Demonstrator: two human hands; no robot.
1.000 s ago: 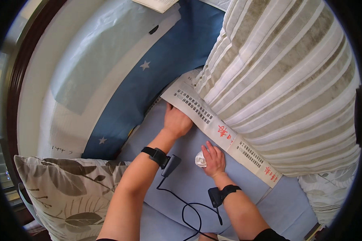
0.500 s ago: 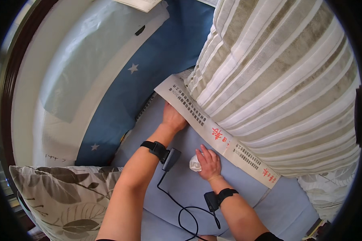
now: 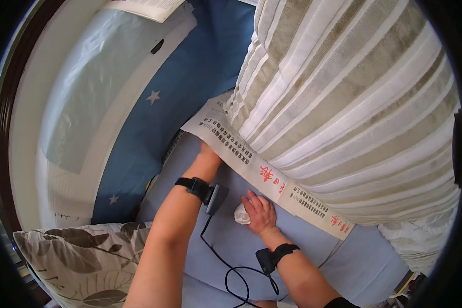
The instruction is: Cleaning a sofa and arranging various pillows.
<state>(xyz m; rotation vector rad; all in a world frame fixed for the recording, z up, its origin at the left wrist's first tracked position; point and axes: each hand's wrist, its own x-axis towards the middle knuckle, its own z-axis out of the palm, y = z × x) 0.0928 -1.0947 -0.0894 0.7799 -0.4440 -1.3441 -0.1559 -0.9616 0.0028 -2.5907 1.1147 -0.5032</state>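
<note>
My left hand (image 3: 207, 153) reaches under the raised edge of a long strip of newspaper (image 3: 231, 146) with black and red print; its fingers are hidden by the paper. My right hand (image 3: 260, 214) lies palm down on the light blue bed sheet (image 3: 303, 238), fingers stretched out. Against its thumb side sits a small white crumpled wad (image 3: 242, 214), partly covered by the hand. Whether the wad is gripped at all does not show. A large striped pillow (image 3: 339, 102) in beige and white borders the paper's far side.
A leaf-patterned pillow (image 3: 82, 259) is at the lower left, another patterned one (image 3: 416, 246) at the right. A dark blue star-printed fabric (image 3: 138, 133) curves along the left beside a clear plastic sheet (image 3: 82, 102). A black cable (image 3: 226, 274) loops between my forearms, near wrist-worn devices.
The view has shifted slightly, so the blue fabric and pillows sit further left or lower. My left hand stays under the newspaper strip; my right hand remains on the sheet beside the white wad.
</note>
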